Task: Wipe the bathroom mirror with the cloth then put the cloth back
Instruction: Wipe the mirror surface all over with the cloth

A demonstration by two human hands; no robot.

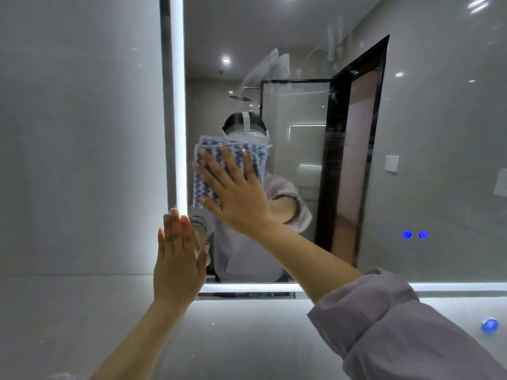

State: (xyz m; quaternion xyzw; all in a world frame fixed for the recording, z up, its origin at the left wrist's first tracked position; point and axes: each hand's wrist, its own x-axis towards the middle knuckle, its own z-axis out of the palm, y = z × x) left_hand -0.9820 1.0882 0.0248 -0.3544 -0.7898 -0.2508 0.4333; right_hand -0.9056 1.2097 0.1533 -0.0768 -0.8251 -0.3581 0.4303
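A blue and white patterned cloth (204, 171) lies flat against the bathroom mirror (411, 133), near its left edge. My right hand (236, 193) presses on the cloth with fingers spread and straight. My left hand (178, 259) rests flat with straight fingers at the mirror's lower left corner, over the lit frame strip (178, 105). White smears (277, 64) show on the glass above the cloth.
Grey tiled wall (82, 133) lies left of and below the mirror. Two blue touch buttons (415, 234) glow on the glass at lower right. A blue light reflection (490, 325) shows on the wall at bottom right. The mirror reflects a dark door frame and a shower.
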